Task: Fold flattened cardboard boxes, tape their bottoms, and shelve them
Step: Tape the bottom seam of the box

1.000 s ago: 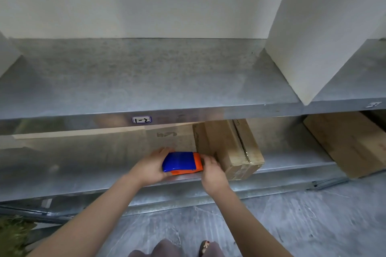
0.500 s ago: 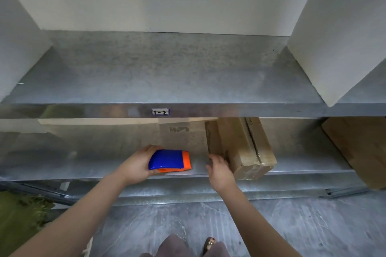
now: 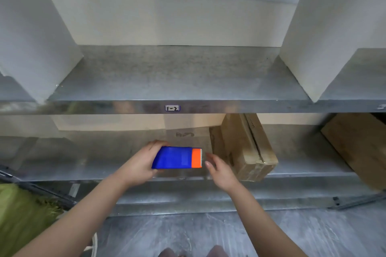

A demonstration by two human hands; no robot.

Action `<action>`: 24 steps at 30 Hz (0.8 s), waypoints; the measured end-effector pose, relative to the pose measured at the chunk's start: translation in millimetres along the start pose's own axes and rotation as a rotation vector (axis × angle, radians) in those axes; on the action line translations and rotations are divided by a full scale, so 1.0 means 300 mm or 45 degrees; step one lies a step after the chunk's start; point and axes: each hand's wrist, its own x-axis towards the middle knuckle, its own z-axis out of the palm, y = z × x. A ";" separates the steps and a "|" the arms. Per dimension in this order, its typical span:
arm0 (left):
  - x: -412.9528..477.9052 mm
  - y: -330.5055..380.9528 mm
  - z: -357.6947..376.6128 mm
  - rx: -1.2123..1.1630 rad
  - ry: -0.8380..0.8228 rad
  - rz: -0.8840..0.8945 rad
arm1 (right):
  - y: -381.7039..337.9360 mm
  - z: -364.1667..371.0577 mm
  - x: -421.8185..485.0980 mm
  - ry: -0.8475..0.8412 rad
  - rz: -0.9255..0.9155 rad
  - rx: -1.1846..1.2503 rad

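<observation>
A blue and orange tape dispenser (image 3: 177, 157) with a toothed edge on its right end is gripped by my left hand (image 3: 140, 165) just above the lower metal shelf (image 3: 94, 170). My right hand (image 3: 219, 170) hovers beside the orange end with relaxed fingers and holds nothing. A folded cardboard box (image 3: 243, 145) with a taped seam stands on the lower shelf right of my hands. A flat sheet of cardboard (image 3: 186, 129) leans at the back of that shelf.
The upper metal shelf (image 3: 177, 77), labelled 1-2 on its front lip, has white dividers at left (image 3: 39, 44) and right (image 3: 325, 33). Another cardboard box (image 3: 359, 148) sits at far right below. Green material (image 3: 23, 215) lies at lower left, grey floor beneath.
My right hand has come off the dispenser and now hovers just right of it. My left hand has lifted the dispenser slightly. The view has tilted upward, showing more of the upper shelf.
</observation>
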 end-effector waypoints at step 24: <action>-0.011 0.473 0.117 -0.085 0.177 -0.092 | 0.199 -0.655 -0.347 0.610 0.269 -0.067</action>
